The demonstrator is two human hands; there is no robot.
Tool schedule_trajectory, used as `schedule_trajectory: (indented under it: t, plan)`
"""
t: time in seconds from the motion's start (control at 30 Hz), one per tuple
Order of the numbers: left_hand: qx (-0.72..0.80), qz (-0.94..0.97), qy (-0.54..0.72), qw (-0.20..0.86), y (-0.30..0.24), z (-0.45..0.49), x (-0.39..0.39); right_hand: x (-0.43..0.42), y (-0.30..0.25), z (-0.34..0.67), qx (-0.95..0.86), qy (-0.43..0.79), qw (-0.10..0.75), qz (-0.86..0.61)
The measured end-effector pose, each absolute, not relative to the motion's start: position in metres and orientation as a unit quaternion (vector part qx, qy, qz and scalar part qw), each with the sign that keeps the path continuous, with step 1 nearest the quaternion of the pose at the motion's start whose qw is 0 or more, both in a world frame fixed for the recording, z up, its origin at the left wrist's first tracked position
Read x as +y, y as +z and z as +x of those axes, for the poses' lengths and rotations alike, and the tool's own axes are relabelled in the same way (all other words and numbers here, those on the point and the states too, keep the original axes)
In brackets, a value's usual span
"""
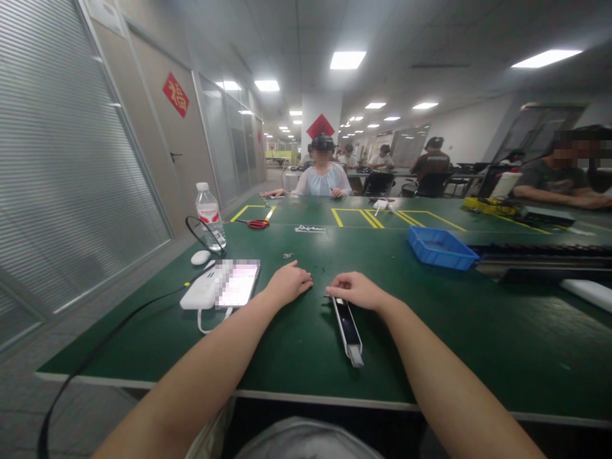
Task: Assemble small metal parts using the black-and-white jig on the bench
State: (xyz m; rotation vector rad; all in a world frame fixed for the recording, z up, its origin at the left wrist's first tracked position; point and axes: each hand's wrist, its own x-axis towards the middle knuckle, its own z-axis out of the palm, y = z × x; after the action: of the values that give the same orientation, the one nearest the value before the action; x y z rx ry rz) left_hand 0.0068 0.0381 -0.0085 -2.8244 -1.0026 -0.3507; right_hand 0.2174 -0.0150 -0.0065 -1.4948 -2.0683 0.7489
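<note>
My left hand [289,282] lies on the green table with its fingers stretched out and nothing in them. Just right of it, my right hand [356,290] is closed over the far end of a narrow white device with a black top face [349,325]. A pale, flat tab [355,356] sticks out of the device's near end. By my right fingertips a small, thin piece [326,296] pokes out to the left; I cannot tell what it is. My right hand hides the device's far end. Beyond my left hand are tiny metal bits [287,255].
At left are a phone [239,285], a white power bank [198,290] with cables and a water bottle [210,220]. Red-handled scissors [258,224] lie farther back. A blue tray [440,248] sits at right near dark strips [540,255]. Opposite sits a person [322,178].
</note>
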Motion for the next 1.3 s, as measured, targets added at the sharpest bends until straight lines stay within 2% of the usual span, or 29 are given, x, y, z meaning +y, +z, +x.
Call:
schedule_trajectory:
  t: [0.1, 0.23, 0.43, 0.57, 0.83, 1.3]
  plan:
    - [-0.352, -0.928, -0.109, 0.062, -0.004, 0.004, 0.035, -0.017, -0.008, 0.216, -0.758, 0.290, 0.240, -0.533]
    - [-0.406, -0.904, -0.120, 0.067, -0.004, -0.001, 0.038, -0.019, -0.010, 0.209, -0.765, 0.252, 0.269, -0.528]
    - [-0.469, -0.865, -0.178, -0.005, -0.002, -0.006, 0.040, -0.021, -0.011, 0.197, -0.749, 0.253, 0.319, -0.523]
    - [-0.526, -0.833, -0.170, -0.015, 0.005, -0.011, 0.030, -0.024, -0.009, 0.191, -0.732, 0.255, 0.334, -0.536]
    - [-0.470, -0.864, -0.181, 0.002, -0.001, -0.015, 0.021, -0.024, -0.012, 0.188, -0.738, 0.199, 0.337, -0.550]
    - [-0.440, -0.876, -0.196, -0.026, -0.023, -0.021, 0.049, -0.024, -0.011, 0.187, -0.761, 0.193, 0.310, -0.536]
